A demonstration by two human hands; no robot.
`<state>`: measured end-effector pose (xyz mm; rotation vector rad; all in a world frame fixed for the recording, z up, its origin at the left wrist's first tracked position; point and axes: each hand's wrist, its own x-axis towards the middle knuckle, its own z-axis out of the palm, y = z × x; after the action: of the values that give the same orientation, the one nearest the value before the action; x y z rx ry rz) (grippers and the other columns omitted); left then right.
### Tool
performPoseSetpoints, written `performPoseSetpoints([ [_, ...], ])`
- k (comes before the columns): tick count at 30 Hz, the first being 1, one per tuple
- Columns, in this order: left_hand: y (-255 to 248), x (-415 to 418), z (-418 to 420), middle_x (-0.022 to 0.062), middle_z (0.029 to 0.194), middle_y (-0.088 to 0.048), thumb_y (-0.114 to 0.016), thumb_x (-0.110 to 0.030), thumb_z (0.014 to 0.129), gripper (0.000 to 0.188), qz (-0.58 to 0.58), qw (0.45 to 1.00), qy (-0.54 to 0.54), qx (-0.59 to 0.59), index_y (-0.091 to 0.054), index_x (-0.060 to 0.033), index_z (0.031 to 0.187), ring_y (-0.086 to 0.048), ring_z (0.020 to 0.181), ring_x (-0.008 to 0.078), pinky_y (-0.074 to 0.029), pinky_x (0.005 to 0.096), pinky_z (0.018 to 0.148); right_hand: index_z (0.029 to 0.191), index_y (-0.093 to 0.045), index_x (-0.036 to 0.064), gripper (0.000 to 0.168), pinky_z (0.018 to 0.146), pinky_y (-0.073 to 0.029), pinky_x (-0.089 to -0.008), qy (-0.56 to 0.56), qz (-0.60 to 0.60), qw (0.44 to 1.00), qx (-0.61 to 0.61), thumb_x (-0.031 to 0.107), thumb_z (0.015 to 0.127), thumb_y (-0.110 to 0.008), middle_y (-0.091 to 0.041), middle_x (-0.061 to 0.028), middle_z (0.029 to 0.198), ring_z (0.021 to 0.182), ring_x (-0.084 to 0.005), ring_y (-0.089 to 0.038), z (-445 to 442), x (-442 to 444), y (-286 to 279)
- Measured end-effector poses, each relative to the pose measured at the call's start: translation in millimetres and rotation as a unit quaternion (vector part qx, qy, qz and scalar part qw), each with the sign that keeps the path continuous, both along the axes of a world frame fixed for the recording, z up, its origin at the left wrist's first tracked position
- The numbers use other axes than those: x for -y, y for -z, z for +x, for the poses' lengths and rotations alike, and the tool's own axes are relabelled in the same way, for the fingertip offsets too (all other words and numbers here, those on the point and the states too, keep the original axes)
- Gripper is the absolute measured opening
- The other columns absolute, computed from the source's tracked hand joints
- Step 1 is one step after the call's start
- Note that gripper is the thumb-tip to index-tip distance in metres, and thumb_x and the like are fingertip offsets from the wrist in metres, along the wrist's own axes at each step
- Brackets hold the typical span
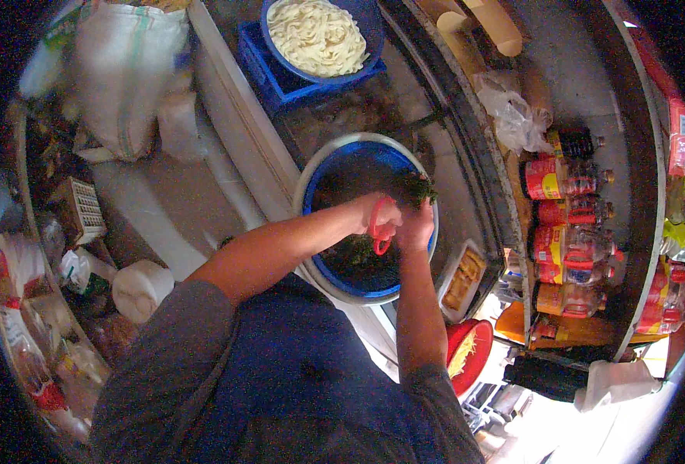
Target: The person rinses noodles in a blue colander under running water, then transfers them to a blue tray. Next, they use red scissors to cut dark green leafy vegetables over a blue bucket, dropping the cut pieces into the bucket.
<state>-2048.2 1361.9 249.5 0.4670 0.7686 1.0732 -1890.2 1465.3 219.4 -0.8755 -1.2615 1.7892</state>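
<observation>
A round blue basin with a pale rim [367, 141] stands before me, with dark leafy greens [360, 255] in its shadowed inside. My left hand [380, 216], over the basin, is closed around the red looped handles of what look like scissors [380, 246]; their blades cannot be made out. Beside it, touching or nearly so, my right hand [417, 225] grips a bunch of dark green leaves [420, 188] that reaches up over the basin's far right side. Blur and shadow hide the fingertips of both hands.
Wide pale noodles fill a blue bowl [377, 32] on a blue crate [284, 98]. To the right are a white tray [447, 290] of brown food, a red bowl [481, 362] of yellowish strips and a shelf of bottles [551, 252]. A white sack [127, 75] stands upper left.
</observation>
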Motion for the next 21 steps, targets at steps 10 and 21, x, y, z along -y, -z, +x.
performPoseSetpoints([
  [10,29.9,6.0,-15.9,0.0151,0.084,-0.068,-0.064,-0.024,0.085,0.024,0.040,0.989,0.131,0.053,-0.064,-0.0016,0.093,-0.068,0.071,0.0245,-0.056,0.0376,0.064,0.137,-0.048,0.010,0.048,0.110,-0.030,-0.0466,-0.072,-0.132,0.973,-0.175,0.039,0.101,-0.035,-0.051,-0.0105,0.139,0.127,-0.0328,-0.045,-32.1,29.4,-48.2],
  [21,-7.8,-7.2,-37.9,0.0213,0.094,-0.068,-0.056,-0.024,0.085,0.030,-0.021,0.985,0.158,0.061,-0.056,-0.0020,0.106,-0.068,0.081,0.0346,-0.055,0.0518,0.075,0.138,-0.046,0.009,0.047,0.108,-0.035,-0.0444,-0.067,-0.145,0.965,-0.206,0.036,0.103,-0.033,-0.051,-0.0100,0.138,0.125,-0.0315,-0.048,-36.3,39.8,-61.1],
])
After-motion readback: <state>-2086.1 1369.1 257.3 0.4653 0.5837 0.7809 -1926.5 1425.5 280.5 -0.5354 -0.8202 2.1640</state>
